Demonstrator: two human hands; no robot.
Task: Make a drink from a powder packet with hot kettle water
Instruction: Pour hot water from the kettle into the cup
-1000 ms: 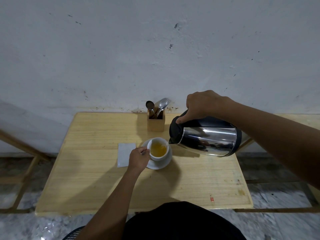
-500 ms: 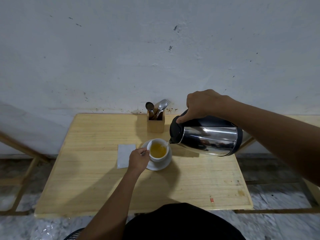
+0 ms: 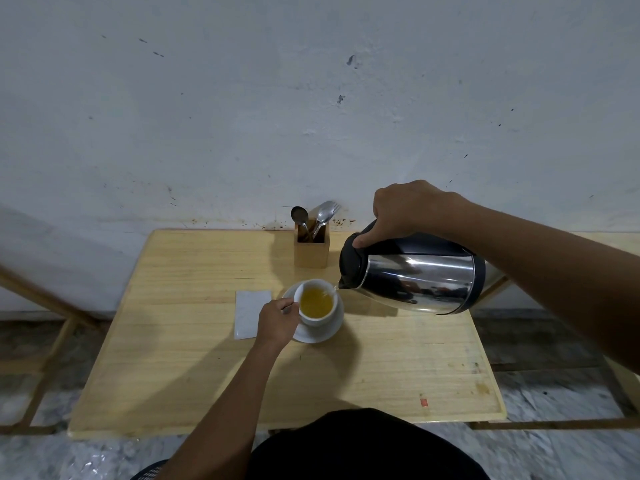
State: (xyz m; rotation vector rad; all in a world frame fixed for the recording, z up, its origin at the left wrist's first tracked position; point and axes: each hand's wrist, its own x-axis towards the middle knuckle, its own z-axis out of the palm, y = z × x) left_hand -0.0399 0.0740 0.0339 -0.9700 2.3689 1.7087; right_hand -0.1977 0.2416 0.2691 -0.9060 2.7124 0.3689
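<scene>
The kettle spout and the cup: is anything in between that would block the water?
Nothing visible. The kettle, tilted by the right hand, has its spout right at the rim of the cup, whose mouth is open. The left hand holds the cup's other side, away from the spout.

Count on the table (image 3: 180, 368): one steel kettle (image 3: 420, 277), one white cup (image 3: 317, 303) on one white saucer (image 3: 323, 336), one white packet (image 3: 247, 311) — flat, just left of the saucer. One wooden holder (image 3: 311, 252) at the far edge, with two utensils showing above it — one spoon (image 3: 300, 215) and one fork (image 3: 326, 213); any others inside cannot be told. Hands in view: two — left hand (image 3: 277, 322), right hand (image 3: 408, 211).
</scene>
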